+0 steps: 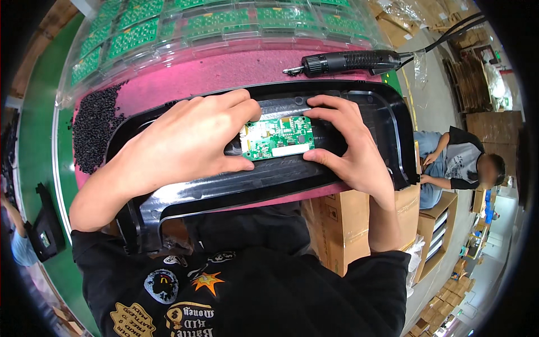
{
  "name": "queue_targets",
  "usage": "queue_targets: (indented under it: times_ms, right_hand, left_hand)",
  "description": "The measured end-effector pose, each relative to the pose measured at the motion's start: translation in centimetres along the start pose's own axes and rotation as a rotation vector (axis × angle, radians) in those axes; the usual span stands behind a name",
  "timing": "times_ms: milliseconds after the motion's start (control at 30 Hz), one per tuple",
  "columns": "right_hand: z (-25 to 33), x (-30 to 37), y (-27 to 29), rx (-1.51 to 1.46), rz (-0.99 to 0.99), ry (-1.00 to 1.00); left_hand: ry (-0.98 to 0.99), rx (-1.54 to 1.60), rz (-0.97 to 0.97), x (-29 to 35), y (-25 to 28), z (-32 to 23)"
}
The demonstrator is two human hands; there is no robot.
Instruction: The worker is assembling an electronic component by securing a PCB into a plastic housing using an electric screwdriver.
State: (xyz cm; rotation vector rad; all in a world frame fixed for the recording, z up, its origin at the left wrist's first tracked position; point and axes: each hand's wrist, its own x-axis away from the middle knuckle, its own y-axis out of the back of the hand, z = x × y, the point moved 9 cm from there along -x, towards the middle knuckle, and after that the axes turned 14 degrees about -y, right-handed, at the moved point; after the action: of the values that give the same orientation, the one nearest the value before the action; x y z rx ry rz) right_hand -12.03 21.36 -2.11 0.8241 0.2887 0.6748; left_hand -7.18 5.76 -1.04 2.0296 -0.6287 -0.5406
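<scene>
Pinching a small green circuit board [277, 137] between both hands, we are keeping it over the middle recess of a long black plastic housing [269, 180]. Our left hand [188, 140] is lying across the housing with its fingers [224, 101] stretching over the board's upper left edge and the thumb pressing at its lower left corner, so this hand is narrowly closing on the board. Our right hand [351, 143] is gripping the board's right end, forefinger along the top edge and thumb along the bottom edge beside a white label strip. The housing is resting on a pink foam mat [224, 73] that is reaching beyond our fingertips. Just past the right hand, a black electric screwdriver [348, 60] is lying on the mat with its cable trailing away to the right. Beyond both hands, clear plastic trays of green circuit boards [213, 22] are sitting in rows. To the outer side of the left hand, a heap of small black screws [92, 132] is spreading over the mat's edge. Below the right wrist, cardboard boxes [348, 219] are standing, and farther right a seated person [457, 160] is working.
</scene>
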Motion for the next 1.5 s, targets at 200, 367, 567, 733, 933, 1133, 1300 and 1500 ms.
queue_targets:
  times_ms: [200, 367, 567, 733, 933, 1133, 1300, 1500]
  right_hand:
    - [0.0, 0.2, -0.2, 0.030, -0.024, 0.006]
    - [0.1, 0.1, -0.3, 0.038, -0.039, 0.009]
    - [0.5, -0.3, -0.4, 0.022, -0.024, 0.008]
    - [0.8, 0.0, 1.1, -0.080, -0.134, -0.035]
    - [-2.4, 0.7, 7.9, -0.172, -0.426, -0.143]
    - [-7.9, -4.3, 12.6, 0.475, -0.414, -0.383]
    - [-12.3, -7.2, 11.0, -0.140, -0.195, -0.613]
    - [-4.8, -5.3, 12.9, -0.756, -0.906, -0.094]
  left_hand:
    - [0.035, 0.001, 0.050, -0.1, -0.7, 0.2]
    - [0.050, 0.000, 0.077, 0.0, -0.7, 0.4]
    - [0.073, -0.019, 0.106, 0.4, -0.5, 0.6]
    - [0.038, -0.022, 0.179, 0.8, -0.8, 0.2]
    - [-0.094, -0.080, -0.214, 1.0, 4.2, -0.1]
    - [0.031, -0.278, -0.312, 2.7, 8.2, 3.0]
    - [-0.002, -0.164, -0.369, 2.5, 6.6, 3.1]
    - [-0.060, -0.135, -0.443, 1.7, 5.8, 2.5]
